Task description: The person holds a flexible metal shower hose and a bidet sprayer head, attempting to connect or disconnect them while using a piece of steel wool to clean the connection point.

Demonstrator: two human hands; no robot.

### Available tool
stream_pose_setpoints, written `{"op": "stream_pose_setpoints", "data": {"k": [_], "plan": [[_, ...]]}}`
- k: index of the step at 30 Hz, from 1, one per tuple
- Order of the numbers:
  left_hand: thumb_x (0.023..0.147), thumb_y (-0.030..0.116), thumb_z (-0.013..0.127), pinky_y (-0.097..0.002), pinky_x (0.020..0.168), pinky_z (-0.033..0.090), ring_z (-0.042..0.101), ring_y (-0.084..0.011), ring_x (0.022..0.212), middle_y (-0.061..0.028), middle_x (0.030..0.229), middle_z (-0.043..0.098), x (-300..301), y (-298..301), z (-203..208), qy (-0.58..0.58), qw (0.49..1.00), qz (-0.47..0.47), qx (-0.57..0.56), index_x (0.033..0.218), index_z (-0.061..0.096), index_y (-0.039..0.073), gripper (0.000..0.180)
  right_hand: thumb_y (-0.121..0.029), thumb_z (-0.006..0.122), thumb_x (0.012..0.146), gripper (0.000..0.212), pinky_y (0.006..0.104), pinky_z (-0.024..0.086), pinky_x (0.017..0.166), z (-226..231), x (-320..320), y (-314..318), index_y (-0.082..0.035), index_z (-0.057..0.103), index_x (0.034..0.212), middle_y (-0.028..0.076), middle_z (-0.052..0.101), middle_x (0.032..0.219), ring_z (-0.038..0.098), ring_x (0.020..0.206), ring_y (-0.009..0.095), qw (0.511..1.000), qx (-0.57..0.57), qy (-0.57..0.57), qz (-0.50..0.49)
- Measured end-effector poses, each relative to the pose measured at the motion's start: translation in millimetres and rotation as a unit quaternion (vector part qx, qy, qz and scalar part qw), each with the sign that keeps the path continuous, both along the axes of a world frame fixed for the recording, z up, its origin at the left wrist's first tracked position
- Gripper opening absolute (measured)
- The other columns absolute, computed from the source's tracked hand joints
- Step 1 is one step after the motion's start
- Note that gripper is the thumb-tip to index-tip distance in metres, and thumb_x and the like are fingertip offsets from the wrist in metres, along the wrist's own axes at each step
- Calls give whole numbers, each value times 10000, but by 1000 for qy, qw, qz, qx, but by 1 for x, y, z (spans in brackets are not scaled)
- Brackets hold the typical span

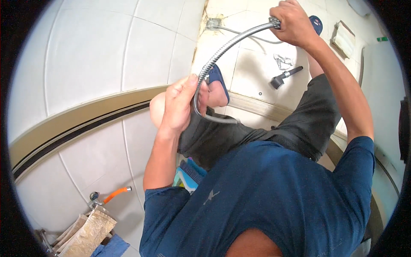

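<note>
A silver flexible metal hose (231, 44) arches between my two hands. My right hand (295, 25) is closed around its upper end, next to a metal end fitting (275, 22). Lower and to the left, my left hand (180, 100) grips the hose, the thumb pressed along it. Past the left hand the hose bends round and its other part lies over my dark trousers. Below the right hand, a black shower head with bristle-like nozzles and a metal collar (277, 82) lies on the tiled floor, apart from both hands. Near it lies a small dark ring (260, 93).
Crumpled clear plastic (283, 62) lies beside the shower head. A thin grey hose (257, 38) runs from a floor drain (212, 24). A raised sill (257, 105) crosses the floor. On the left wall are a tap with an orange hose (116, 195) and hanging towels (92, 231).
</note>
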State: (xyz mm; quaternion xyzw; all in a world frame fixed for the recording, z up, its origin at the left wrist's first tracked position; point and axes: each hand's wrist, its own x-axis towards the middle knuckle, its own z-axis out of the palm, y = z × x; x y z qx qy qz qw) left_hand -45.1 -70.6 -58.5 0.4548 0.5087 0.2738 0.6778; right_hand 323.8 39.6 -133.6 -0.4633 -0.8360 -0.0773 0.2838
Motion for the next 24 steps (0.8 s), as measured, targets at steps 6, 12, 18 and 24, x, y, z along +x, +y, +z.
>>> {"op": "stream_pose_setpoints", "data": {"k": [6, 12, 18, 24], "plan": [[994, 116, 704, -228, 497, 472, 606, -68, 625, -77, 917, 703, 42, 21, 11, 61, 996, -49, 51, 1365, 573, -33, 421, -212, 727, 642, 185, 441, 459, 770, 28, -37, -10, -131, 561, 622, 103, 572, 616, 600, 687, 322, 995, -75, -13, 63], [1016, 190, 606, -234, 434, 416, 555, -65, 536, -79, 828, 696, 70, 40, 11, -34, 986, -161, -9, 1193, 669, -38, 296, -228, 733, 642, 217, 431, 448, 749, 43, -65, -20, -135, 538, 627, 91, 560, 619, 591, 683, 314, 992, -37, 46, 115], [1022, 149, 537, -237, 493, 410, 531, -84, 535, -111, 791, 689, 64, 49, 16, -60, 987, -149, -25, 1220, 671, -54, 313, -166, 823, 791, 242, 434, 461, 834, 32, -72, -20, -71, 601, 810, 91, 567, 786, 586, 811, 300, 988, -54, 90, 115], [975, 53, 649, -231, 556, 467, 595, -80, 607, -74, 776, 702, 67, 42, 5, 93, 972, -98, 194, 1171, 724, -35, 227, -170, 857, 786, 297, 432, 444, 740, 28, -77, -23, -49, 591, 840, 113, 557, 793, 567, 792, 332, 973, -56, 190, 114]]}}
